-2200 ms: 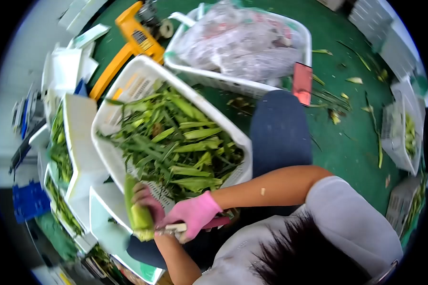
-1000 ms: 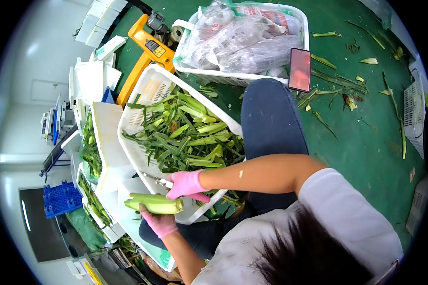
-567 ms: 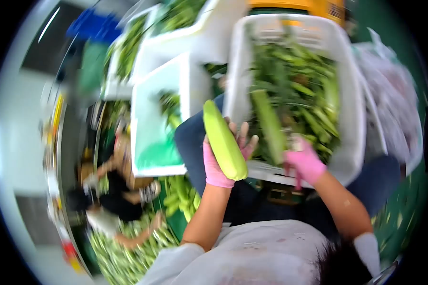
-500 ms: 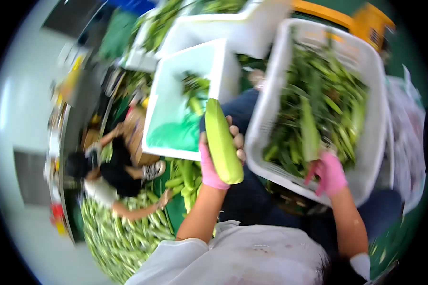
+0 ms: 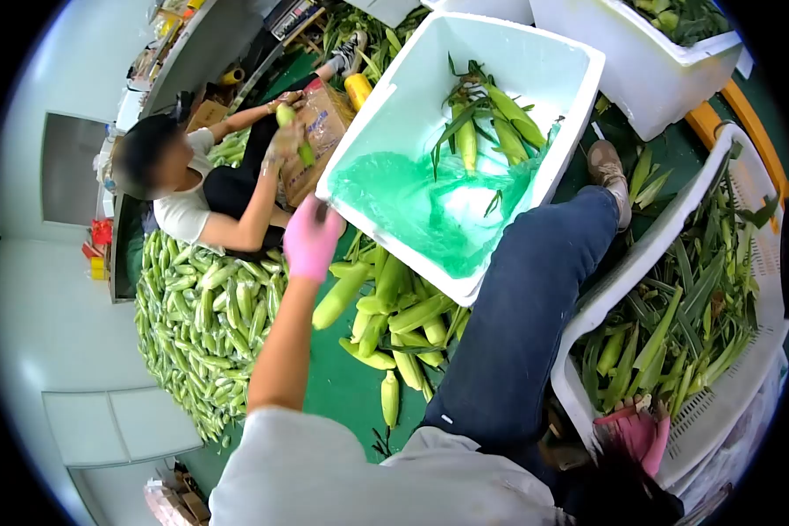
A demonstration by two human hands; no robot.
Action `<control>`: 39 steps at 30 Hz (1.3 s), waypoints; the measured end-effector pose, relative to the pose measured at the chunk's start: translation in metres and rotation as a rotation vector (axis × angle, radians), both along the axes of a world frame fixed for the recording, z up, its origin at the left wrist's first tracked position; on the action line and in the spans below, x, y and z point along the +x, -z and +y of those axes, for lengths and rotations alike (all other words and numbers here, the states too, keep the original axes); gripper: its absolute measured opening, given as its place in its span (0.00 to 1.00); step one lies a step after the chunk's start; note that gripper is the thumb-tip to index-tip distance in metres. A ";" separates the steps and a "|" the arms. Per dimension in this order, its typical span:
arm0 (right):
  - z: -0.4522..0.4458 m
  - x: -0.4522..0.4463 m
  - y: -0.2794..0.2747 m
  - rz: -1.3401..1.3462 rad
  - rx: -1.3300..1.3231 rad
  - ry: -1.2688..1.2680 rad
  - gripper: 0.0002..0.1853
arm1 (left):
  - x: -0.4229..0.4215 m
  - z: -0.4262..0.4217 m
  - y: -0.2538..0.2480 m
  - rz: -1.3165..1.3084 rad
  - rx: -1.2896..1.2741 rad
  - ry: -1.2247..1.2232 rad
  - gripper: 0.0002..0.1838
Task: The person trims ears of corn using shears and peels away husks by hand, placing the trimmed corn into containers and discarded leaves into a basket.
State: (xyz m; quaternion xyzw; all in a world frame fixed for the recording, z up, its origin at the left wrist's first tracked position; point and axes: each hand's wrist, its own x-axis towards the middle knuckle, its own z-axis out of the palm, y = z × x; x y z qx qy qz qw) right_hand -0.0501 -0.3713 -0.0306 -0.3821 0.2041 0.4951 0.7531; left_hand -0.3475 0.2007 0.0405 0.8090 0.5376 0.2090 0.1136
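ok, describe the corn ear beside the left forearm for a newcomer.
Find the white foam box holding green plastic. Below its left part in the picture is a small corn pile. The ear is leftmost, its lower end sticking out past its neighbours.

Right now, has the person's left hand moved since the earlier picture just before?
Yes. Judged against the white foam box, the left hand has moved left, from by its near right corner to by its near left corner.
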 end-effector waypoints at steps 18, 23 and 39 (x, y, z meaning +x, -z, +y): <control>-0.004 0.025 0.002 -0.060 -0.155 0.052 0.29 | 0.291 0.146 0.273 -1.123 -1.574 -0.285 0.19; -0.008 0.021 -0.014 -0.182 0.004 0.037 0.28 | 0.217 -0.006 0.052 -1.356 -1.703 0.168 0.27; -0.040 -0.001 -0.102 -0.825 -0.136 -0.180 0.39 | 0.257 -0.355 -0.038 -0.548 -2.043 0.894 0.37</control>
